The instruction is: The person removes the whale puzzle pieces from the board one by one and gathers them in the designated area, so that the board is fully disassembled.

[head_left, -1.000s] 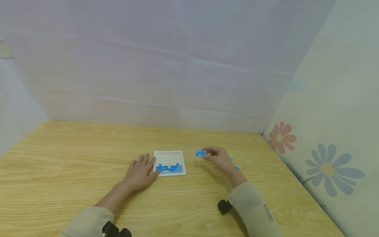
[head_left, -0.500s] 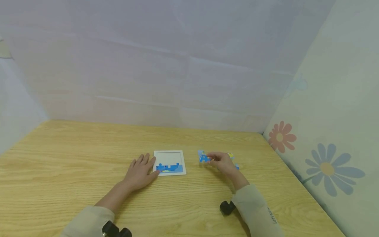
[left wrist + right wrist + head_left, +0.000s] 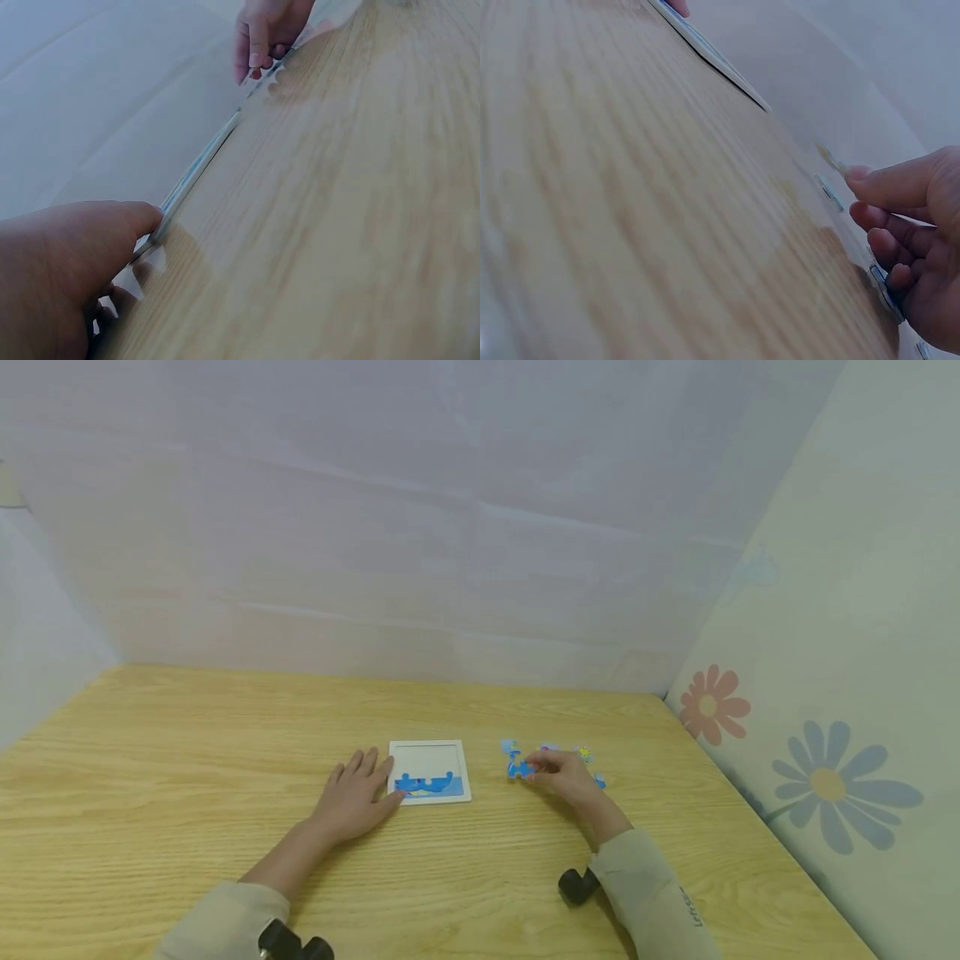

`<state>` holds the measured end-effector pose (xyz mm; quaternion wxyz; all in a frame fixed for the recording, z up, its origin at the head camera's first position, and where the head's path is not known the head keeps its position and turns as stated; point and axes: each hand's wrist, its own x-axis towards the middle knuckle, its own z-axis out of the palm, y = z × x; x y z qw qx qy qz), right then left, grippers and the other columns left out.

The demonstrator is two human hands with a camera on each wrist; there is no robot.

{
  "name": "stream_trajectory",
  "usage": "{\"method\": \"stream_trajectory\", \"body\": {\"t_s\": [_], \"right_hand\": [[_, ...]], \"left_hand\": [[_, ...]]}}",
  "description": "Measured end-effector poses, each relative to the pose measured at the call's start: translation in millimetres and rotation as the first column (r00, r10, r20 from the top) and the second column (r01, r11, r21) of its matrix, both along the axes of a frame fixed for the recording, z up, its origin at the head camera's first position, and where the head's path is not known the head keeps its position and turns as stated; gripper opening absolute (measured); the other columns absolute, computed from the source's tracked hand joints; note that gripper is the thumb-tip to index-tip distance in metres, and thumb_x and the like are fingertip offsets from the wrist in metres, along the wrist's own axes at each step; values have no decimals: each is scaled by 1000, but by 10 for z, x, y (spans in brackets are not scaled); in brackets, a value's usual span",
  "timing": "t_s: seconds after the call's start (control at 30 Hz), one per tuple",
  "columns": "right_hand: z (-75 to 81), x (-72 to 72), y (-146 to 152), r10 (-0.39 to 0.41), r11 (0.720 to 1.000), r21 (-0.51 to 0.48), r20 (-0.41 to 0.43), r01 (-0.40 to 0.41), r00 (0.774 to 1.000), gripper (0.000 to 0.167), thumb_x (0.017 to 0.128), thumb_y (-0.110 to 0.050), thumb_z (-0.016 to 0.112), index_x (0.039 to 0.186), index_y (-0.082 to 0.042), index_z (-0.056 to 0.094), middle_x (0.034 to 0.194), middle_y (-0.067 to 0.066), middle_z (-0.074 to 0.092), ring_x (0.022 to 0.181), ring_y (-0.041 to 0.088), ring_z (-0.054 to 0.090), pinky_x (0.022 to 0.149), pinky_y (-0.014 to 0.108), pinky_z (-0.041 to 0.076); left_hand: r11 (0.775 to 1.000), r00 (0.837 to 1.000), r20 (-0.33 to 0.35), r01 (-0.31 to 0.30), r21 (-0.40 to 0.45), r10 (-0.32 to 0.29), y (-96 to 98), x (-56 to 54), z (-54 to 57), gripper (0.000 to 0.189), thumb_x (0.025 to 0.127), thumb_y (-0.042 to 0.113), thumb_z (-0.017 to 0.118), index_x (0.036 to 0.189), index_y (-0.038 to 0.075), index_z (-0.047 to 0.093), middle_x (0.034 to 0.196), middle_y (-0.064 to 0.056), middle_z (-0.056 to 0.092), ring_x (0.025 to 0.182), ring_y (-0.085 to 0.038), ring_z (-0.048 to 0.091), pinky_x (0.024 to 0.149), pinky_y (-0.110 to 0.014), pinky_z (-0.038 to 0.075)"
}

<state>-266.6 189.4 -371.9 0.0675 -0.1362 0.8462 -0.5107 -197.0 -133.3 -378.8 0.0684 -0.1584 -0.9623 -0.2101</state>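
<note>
A white puzzle frame (image 3: 427,747) lies on the table, a row of blue joined pieces (image 3: 429,786) along its near side. My left hand (image 3: 360,802) rests flat at the frame's left side, its thumb on the near left corner; the left wrist view has that thumb (image 3: 139,217) on the frame's edge (image 3: 196,166). To the right, thumb and index finger of my right hand (image 3: 562,777) pinch a blue puzzle piece (image 3: 517,770). In the right wrist view the other fingers (image 3: 892,240) curl loosely below. A light blue piece (image 3: 509,746) lies just beyond the held one.
More loose pieces surround the right hand: one with a yellow sun (image 3: 584,753), a small blue one (image 3: 599,781), and a pinkish one (image 3: 549,747) partly behind the fingers. Pale cloth stands behind the wooden table (image 3: 262,718), and a flower-patterned wall (image 3: 825,777) borders its right.
My right hand has moved slightly right and toward me with the blue piece, lower in view. The light blue and pinkish pieces now show beyond it. The left hand stays put.
</note>
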Motion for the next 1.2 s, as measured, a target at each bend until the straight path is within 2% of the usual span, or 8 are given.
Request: {"method": "stream_trajectory", "body": {"t_s": [0.33,0.7,0.83,1.2], "right_hand": [[-78,-33,-21,15,998,56,-23,-14,1000,25,76,-7,65,100,-2,63,83,3,57,77,18,50,65,28,43],[-72,-44,-62,18,999,38,-32,-17,999,24,75,-3,65,98,0,63,83,5,56,74,18,48,63,27,42],[-93,-55,-69,17,997,77,-44,-14,999,22,74,-5,66,96,-2,64,79,3,55,72,17,48,63,27,41],[-119,-78,-53,21,994,104,-51,-16,998,26,76,-9,66,101,-3,61,82,3,54,75,17,47,65,28,41]], "left_hand": [[1000,1000,4,0,0,0,-4,16,32,58,86,33,49,128,-4,37,132,-29,24,121,-45,16,93,-58,12],[1000,1000,0,3,5,-3,-16,1,17,57,86,34,49,129,-3,37,132,-29,24,121,-44,16,93,-58,12],[1000,1000,-2,6,5,-6,-24,-1,9,57,86,33,49,129,-3,37,132,-29,24,121,-44,15,93,-58,12],[1000,1000,-10,8,4,-7,-32,-1,15,57,86,34,49,128,-3,37,132,-29,25,121,-45,16,92,-58,13]]}}
